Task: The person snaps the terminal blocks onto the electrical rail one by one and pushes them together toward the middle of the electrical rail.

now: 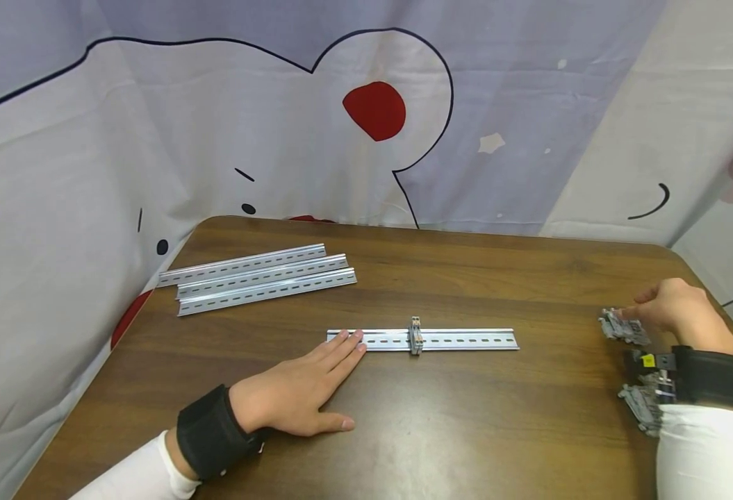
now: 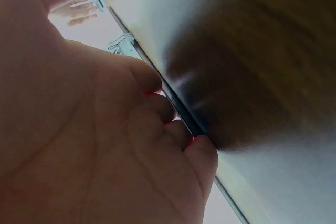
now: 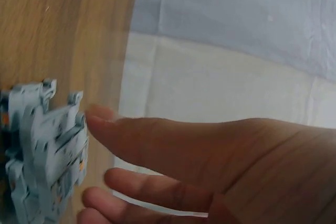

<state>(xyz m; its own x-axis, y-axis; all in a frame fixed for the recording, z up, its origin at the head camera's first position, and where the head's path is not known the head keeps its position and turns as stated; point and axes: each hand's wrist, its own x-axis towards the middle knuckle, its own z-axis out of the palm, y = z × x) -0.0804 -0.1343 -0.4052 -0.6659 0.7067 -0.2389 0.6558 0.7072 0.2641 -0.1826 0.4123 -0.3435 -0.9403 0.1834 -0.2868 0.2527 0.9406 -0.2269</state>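
A slotted metal DIN rail (image 1: 472, 340) lies crosswise on the table, with a narrow grey terminal block (image 1: 415, 336) standing across it near the middle. My left hand (image 1: 300, 389) rests with straight fingers over the rail's left end, thumb apart on the wood. In the left wrist view its fingertips overlap the rail's edge. At the far right, my right hand (image 1: 679, 312) reaches to a cluster of grey terminal blocks (image 1: 622, 328). The right wrist view has the thumb tip right at the edge of these blocks (image 3: 50, 156), with the other fingers loosely bent below and nothing between them.
Several loose rails (image 1: 266, 285) lie side by side at the back left. More grey terminal blocks (image 1: 643, 406) sit beside my right wrist, partly hidden by the strap. A printed curtain (image 1: 216, 125) hangs behind the wooden table (image 1: 466, 430).
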